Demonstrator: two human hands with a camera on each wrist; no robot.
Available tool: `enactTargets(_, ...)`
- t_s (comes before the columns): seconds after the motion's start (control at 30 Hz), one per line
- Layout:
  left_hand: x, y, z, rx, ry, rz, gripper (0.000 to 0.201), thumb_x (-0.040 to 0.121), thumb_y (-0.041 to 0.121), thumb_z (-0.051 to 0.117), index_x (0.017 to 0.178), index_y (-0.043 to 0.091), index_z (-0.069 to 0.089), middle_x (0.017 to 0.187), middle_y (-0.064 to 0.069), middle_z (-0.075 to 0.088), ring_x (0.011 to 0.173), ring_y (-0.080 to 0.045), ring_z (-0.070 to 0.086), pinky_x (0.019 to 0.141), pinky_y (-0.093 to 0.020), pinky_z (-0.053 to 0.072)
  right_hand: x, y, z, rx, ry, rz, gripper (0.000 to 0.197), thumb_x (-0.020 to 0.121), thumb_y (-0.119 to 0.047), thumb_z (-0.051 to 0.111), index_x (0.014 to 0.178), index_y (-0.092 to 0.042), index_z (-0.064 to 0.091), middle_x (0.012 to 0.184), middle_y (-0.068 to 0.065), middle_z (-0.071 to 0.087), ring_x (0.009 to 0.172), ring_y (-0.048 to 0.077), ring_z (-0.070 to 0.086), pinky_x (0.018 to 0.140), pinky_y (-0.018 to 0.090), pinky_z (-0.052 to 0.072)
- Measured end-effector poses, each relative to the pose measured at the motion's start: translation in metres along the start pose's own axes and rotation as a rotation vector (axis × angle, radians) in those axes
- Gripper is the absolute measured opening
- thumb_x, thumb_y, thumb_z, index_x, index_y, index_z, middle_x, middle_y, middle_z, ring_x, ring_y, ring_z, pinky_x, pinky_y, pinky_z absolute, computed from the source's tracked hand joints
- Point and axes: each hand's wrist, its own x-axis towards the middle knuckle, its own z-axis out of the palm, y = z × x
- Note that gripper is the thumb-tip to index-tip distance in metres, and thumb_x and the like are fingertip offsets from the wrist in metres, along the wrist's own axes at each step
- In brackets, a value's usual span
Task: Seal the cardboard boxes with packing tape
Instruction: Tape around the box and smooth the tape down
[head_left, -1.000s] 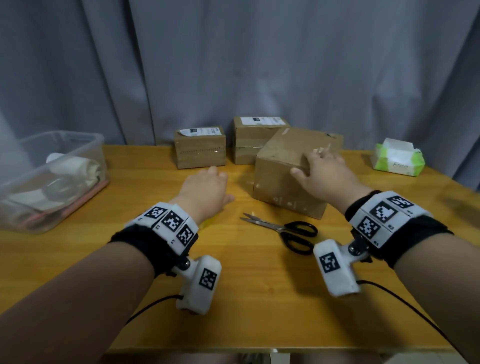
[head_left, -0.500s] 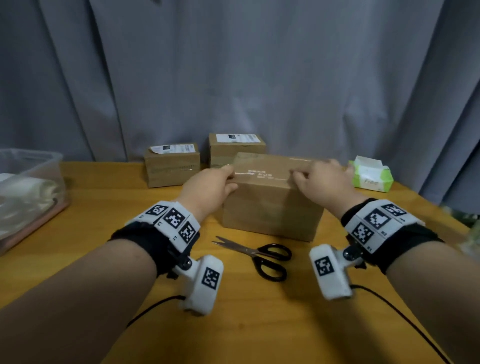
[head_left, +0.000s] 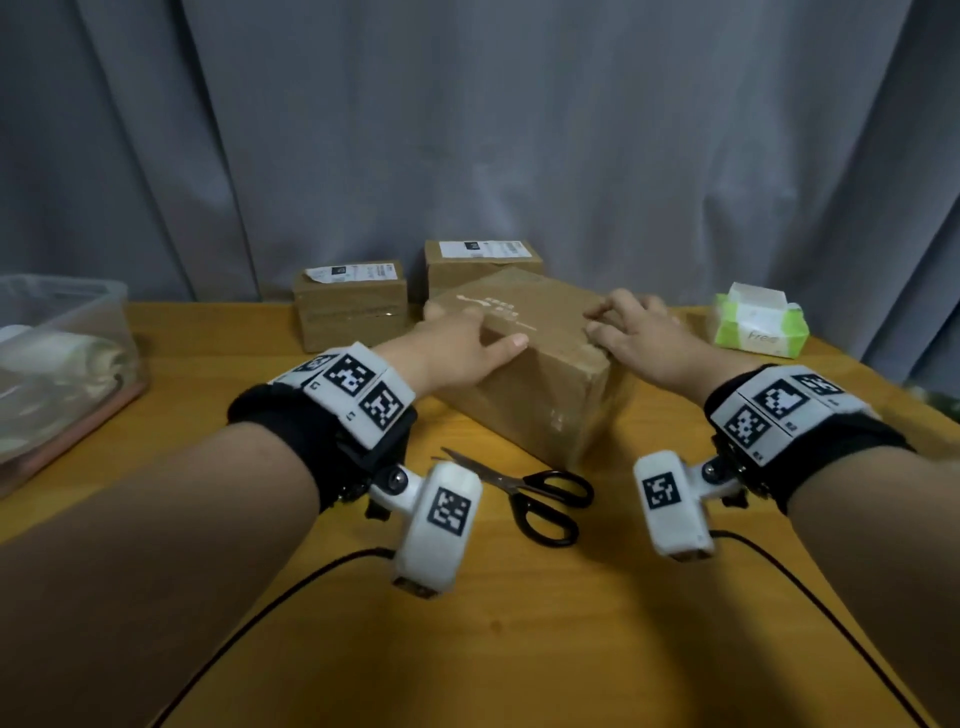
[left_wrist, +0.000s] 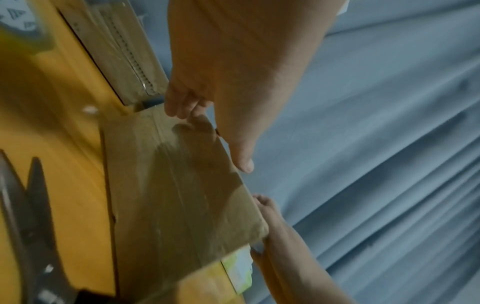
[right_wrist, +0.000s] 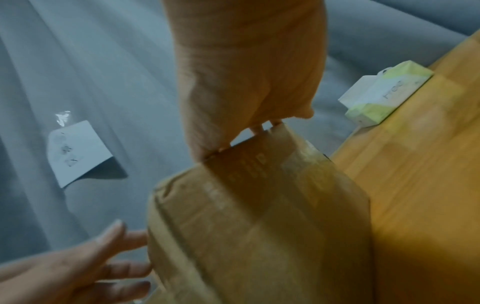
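The wooden surface (head_left: 519, 649) is the biggest thing here, with a grey curtain (head_left: 467, 130) hanging behind it. Out in the middle sits the big cardboard box (head_left: 540, 395), turned at a slant so one corner points at the person. I think it was brought close so its top is easy to reach for taping. The left hand (head_left: 457, 343) lies on the left end of its top, fingers (head_left: 511, 341) mostly straight and a little apart, and they seem to press down more than grab. The right hand (head_left: 631, 332) is on the right end, with its fingers (head_left: 597, 314) bent over the top edge, holding it. One hand at each end looks like a good way to turn or steady the box. At the far left stands a clear plastic tub (head_left: 67, 358) with soft pale things inside. Two smaller cardboard boxes (head_left: 350, 306) with white labels wait at the back by the curtain, maybe for their turn, or maybe done already; I can't say. On the right lies a green and white tissue pack (head_left: 758, 322). Black scissors (head_left: 540, 493) lie shut just in front of the big box, handy for cutting tape. A blurry yellowish roll (left_wrist: 24, 35) shows at the edge of the left wrist view; it may be the tape, but I can't tell.
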Motion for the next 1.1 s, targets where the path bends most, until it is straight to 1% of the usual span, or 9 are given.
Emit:
enactTargets(0.17,-0.013,0.014,0.008,-0.094,0.055,0.132,0.069,0.091,0.060,0.041,0.146,0.019,0.032,0.145,-0.012,0.037,0.137,-0.024,0.030,0.104,-0.029,0.030,0.001,-0.002,-0.001,-0.050,-0.018,0.057,0.054,0.089,-0.064,0.043,0.137,-0.039,0.039,0.147,0.017,0.031,0.137,0.035,0.018,0.107,0.041,0.020)
enactTargets(0.3,-0.011,0.015,0.012,-0.108,0.058,0.209,0.087,0.078,0.062,0.060,0.144,0.012,0.033,0.147,-0.008,0.033,0.134,-0.019,0.033,0.105,-0.026,0.029,-0.003,-0.001,-0.009,-0.164,-0.057,0.101,0.070,0.081,-0.079,0.036,0.144,-0.049,0.029,0.150,0.018,0.026,0.139,0.039,0.015,0.110,0.044,0.019)
enactTargets(0.43,-0.004,-0.004,0.011,-0.093,0.112,0.217,0.094,0.074,0.048,0.073,0.147,0.010,0.027,0.153,-0.004,0.028,0.138,-0.016,0.029,0.110,-0.024,0.023,-0.013,0.008,-0.003,0.116,-0.097,-0.019,0.072,0.083,-0.064,0.053,0.147,-0.040,0.032,0.150,0.011,0.026,0.139,0.032,0.027,0.112,0.037,0.025)
enactTargets(0.53,0.002,-0.027,0.007,-0.187,0.082,0.206,0.091,0.075,0.042,0.075,0.148,0.018,0.027,0.155,0.001,0.026,0.138,-0.014,0.032,0.114,-0.030,0.028,-0.018,0.017,0.000,0.076,-0.135,-0.157,0.087,0.079,-0.040,0.073,0.151,-0.031,0.025,0.148,0.005,0.037,0.132,0.021,0.039,0.101,0.022,0.032)
enactTargets(0.67,0.000,-0.052,-0.001,-0.410,0.027,0.218,0.082,0.075,0.028,0.077,0.144,0.026,0.034,0.151,0.010,0.028,0.128,-0.002,0.036,0.101,-0.014,0.034,-0.019,0.023,0.010,0.217,-0.091,-0.228,0.074,0.085,-0.027,0.069,0.149,-0.029,0.032,0.143,-0.001,0.047,0.129,0.014,0.045,0.105,0.025,0.037)
enactTargets(0.8,-0.007,-0.058,-0.005,-0.330,0.085,0.267,0.066,0.078,0.033,0.074,0.137,0.030,0.045,0.134,0.019,0.035,0.121,-0.001,0.039,0.087,-0.003,0.032,-0.018,0.014,0.018,0.187,0.005,-0.242,0.053,0.097,-0.045,0.044,0.145,-0.022,0.042,0.145,-0.002,0.044,0.138,0.017,0.035,0.109,0.027,0.030)
enactTargets(0.87,-0.009,-0.055,-0.007,-0.263,0.123,0.309,0.055,0.080,0.040,0.070,0.131,0.032,0.051,0.129,0.015,0.040,0.116,-0.002,0.042,0.089,-0.006,0.033,-0.011,0.001,0.020,0.032,0.119,-0.234,0.051,0.097,-0.048,0.042,0.136,-0.017,0.053,0.145,0.005,0.043,0.139,0.023,0.031,0.113,0.036,0.027)
enactTargets(0.93,-0.010,-0.051,-0.009,-0.200,0.133,0.337,0.047,0.080,0.045,0.068,0.125,0.037,0.056,0.121,0.010,0.044,0.114,-0.006,0.040,0.097,-0.018,0.033,-0.003,-0.021,0.025,-0.059,0.186,-0.303,0.035,0.098,-0.031,0.045,0.123,-0.014,0.062,0.136,0.009,0.052,0.131,0.026,0.040,0.110,0.036,0.032)
enactTargets(1.1,-0.006,-0.039,-0.017,-0.081,0.111,0.403,0.036,0.082,0.032,0.069,0.117,0.028,0.060,0.111,0.003,0.045,0.109,-0.011,0.038,0.094,-0.022,0.031,0.006,-0.057,0.038,-0.093,0.131,-0.391,0.036,0.094,-0.020,0.041,0.123,-0.020,0.062,0.124,0.006,0.058,0.117,0.027,0.048,0.100,0.037,0.040)
